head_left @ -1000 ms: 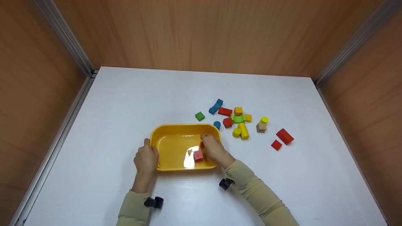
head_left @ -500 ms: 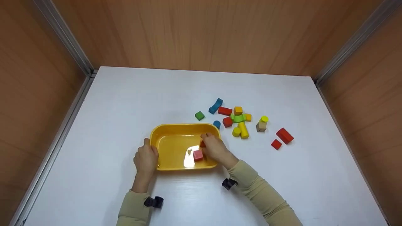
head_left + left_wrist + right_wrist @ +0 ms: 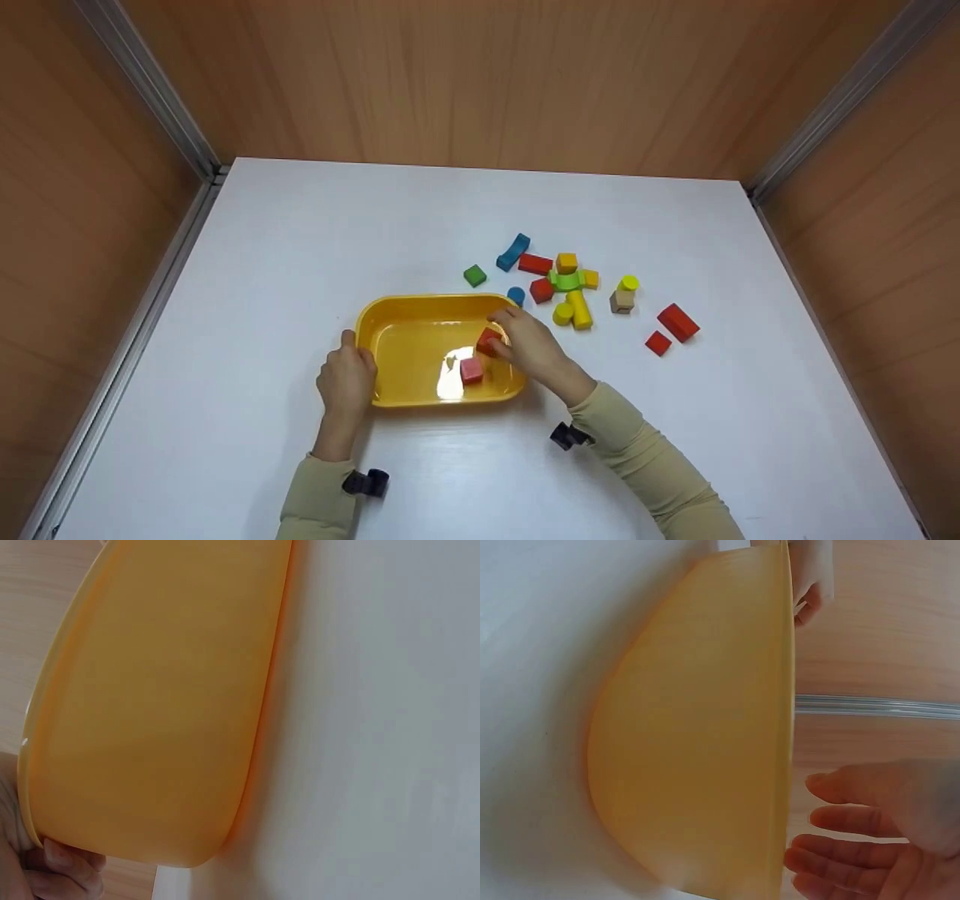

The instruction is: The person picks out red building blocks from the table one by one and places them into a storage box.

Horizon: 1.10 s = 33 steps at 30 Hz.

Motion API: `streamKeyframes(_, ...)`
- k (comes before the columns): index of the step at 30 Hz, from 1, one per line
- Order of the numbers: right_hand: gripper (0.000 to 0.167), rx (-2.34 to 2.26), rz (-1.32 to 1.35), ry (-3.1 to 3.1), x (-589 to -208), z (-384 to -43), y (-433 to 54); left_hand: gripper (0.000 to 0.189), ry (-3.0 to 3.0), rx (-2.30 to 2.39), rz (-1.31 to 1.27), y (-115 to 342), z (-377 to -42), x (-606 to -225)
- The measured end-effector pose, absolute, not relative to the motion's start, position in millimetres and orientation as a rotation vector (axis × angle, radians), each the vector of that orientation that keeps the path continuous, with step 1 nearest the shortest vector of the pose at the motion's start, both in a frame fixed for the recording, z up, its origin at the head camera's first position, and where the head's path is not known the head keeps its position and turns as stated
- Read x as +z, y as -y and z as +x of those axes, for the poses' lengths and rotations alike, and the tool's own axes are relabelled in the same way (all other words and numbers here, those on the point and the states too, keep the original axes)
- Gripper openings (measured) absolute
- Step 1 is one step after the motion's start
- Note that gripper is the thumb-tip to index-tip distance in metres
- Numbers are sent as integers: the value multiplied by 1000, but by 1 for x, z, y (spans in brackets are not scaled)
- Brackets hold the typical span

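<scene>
A yellow plastic tub [image 3: 412,360] stands on the white table, its outer wall filling much of both wrist views. My left hand [image 3: 346,377] grips its left rim, with fingers curled under the edge in the left wrist view. Inside, toward the right end, lie a red block [image 3: 487,342] and a pink cube [image 3: 472,370]. Above the tub's right side is my right hand [image 3: 532,349], thumb and fingers parted beside the red block. In the right wrist view that hand's fingers [image 3: 851,821] are extended over the rim with nothing between them.
Beyond the tub's right corner lie a blue cylinder [image 3: 516,295], a green cube [image 3: 475,275], a blue curved block [image 3: 514,252] and a cluster of red, yellow and green blocks. Farther right are a wooden cube [image 3: 622,301] and a red block [image 3: 679,322]. Wood panels [image 3: 480,82] enclose the table.
My right hand has parted its fingers from the red block and drawn back slightly to the right, leaving the block in the tub. The left hand keeps its hold.
</scene>
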State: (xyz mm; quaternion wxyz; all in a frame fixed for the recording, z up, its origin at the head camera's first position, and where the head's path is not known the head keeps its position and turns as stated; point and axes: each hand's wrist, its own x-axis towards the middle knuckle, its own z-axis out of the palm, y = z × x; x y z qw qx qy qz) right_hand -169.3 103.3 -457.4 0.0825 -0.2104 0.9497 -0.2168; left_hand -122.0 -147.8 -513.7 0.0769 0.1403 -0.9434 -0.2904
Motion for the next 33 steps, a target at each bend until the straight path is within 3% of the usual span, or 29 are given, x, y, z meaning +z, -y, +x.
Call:
streamKeyframes(13, 26, -654, -697, -2972, -444, -193, -139, 18, 2828, -868, 428, 146, -123, -514)
streamKeyframes(33, 45, -423, -680, -2812, -459, -247, -163, 21, 2833, -873, 425, 147, -123, -514)
